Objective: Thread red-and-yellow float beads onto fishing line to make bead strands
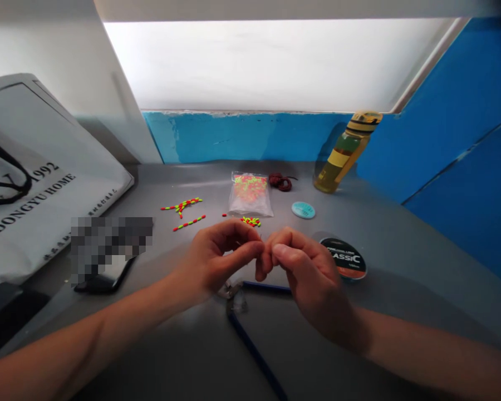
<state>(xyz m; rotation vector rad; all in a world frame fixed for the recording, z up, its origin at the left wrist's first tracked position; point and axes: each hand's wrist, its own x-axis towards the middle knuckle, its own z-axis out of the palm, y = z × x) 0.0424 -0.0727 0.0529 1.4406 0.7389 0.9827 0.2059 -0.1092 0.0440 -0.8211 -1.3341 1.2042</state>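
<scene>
My left hand (225, 250) and my right hand (307, 270) meet fingertip to fingertip above the grey table (171, 356). Thumb and forefinger of the left are pinched together, and a thin dark tip shows at them, too small to name. The fingers of my right hand are curled with the thumb pressed on them; what they hold is hidden. Beneath the hands lie blue-handled pliers (254, 351), spread apart and partly covered. Just beyond my fingers is a small pile of red and yellow-green beads (251, 221). Behind it lies a clear bag of such beads (250, 192).
Bead strips (189, 223) lie left of the bag. A dark red cord bundle (280, 181), a turquoise disc (303, 210), a line spool (346, 259) and a yellow bottle (346, 153) stand or lie rightward. At left are a phone (108, 275) and a white bag (45, 184).
</scene>
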